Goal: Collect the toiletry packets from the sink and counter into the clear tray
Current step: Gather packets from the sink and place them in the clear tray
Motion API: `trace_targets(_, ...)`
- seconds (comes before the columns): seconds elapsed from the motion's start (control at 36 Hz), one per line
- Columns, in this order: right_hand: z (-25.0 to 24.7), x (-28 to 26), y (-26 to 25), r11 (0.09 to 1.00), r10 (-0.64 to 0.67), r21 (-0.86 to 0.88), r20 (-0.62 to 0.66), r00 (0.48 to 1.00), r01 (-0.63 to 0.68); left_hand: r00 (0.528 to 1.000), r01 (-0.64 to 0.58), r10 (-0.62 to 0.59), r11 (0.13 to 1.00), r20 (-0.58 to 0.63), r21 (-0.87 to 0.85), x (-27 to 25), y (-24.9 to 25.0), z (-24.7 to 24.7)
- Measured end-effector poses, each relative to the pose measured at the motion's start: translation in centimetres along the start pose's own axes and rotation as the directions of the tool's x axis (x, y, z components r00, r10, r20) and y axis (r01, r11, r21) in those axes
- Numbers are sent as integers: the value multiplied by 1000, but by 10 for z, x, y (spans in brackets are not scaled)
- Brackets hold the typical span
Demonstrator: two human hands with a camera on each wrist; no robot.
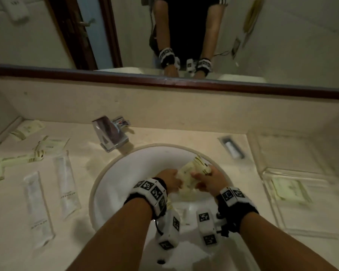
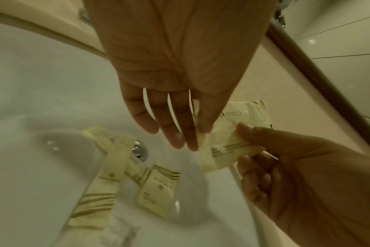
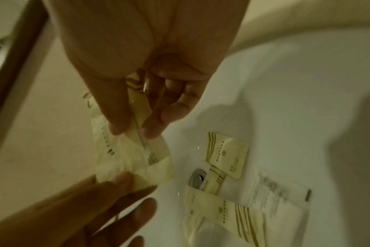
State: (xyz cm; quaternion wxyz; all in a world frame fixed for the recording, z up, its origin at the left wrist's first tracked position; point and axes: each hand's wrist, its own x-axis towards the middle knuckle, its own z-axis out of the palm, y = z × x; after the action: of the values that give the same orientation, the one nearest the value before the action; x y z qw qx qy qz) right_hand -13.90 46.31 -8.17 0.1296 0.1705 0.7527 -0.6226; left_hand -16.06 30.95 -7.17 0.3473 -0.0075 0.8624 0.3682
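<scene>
Both hands are down in the white sink (image 1: 125, 173). My right hand (image 1: 202, 178) pinches a small bunch of cream toiletry packets (image 1: 190, 173) between thumb and fingers (image 3: 116, 123). My left hand (image 1: 176, 182) reaches in with straight fingers (image 2: 190, 142) that touch the bunch's lower edge (image 3: 125, 158). More cream packets (image 2: 156, 192) and a clear-wrapped one (image 3: 275, 197) lie around the drain (image 3: 197, 178). The clear tray (image 1: 311, 218) stands on the counter at the right with one packet (image 1: 290, 190) in it.
Left of the sink, several cream packets (image 1: 27, 130) and two long white sachets (image 1: 37, 208) lie scattered on the counter. A chrome faucet (image 1: 110, 133) stands behind the basin. A mirror with a dark wooden frame (image 1: 184, 81) runs along the back wall.
</scene>
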Motion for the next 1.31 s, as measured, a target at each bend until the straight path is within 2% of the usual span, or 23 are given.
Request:
trace_targets(0.06, -18, -12, -7, 997, 14, 78, -16, 1000, -13, 998, -37, 36, 999, -45, -11, -5, 22, 2)
trace_targets(0.11, -41, -24, -10, 993, 18, 114, -65, 998, -10, 992, -82, 90, 993, -90, 89, -10, 46, 6)
trace_targets(0.22, -97, -51, -9, 998, 13, 70, -206, 978, 2, 979, -172, 192, 955, -62, 240, -18, 99, 28)
trace_targets(0.33, -159, -72, 2, 1000, 28, 6, -355, 934, -28, 967, -230, 250, 938, -46, 257, -14, 150, 71)
trace_targets(0.44, -215, -83, 23, 986, 126, 160, -478, 869, -54, 954, -277, 297, 921, -34, 276, -9, 191, 120)
trace_targets(0.53, -246, -90, 37, 967, 164, 252, -510, 844, -36, 945, -302, 327, 904, -33, 304, -1, 213, 151)
trace_targets(0.64, -277, -90, 52, 966, 187, 254, -549, 815, -51, 947, -299, 322, 903, -23, 307, 11, 231, 185)
trace_targets(0.75, -293, -82, 66, 970, 208, 219, -545, 812, -101, 955, -266, 293, 911, -39, 314, 25, 237, 205)
trace_targets(0.83, -295, -69, 71, 970, 226, 192, -517, 825, -145, 953, -245, 289, 913, -93, 327, 34, 233, 208)
trace_targets(1.03, -283, -40, 77, 955, 151, -140, -533, 832, -263, 949, -146, 246, 896, -196, 419, 52, 221, 195)
trace_targets(1.22, -273, -23, 82, 907, 150, -270, -508, 848, -322, 953, -132, 240, 878, -184, 459, 63, 211, 193)
trace_targets(1.31, -273, -21, 82, 908, 141, -264, -537, 832, -325, 950, -145, 251, 879, -183, 455, 65, 208, 195)
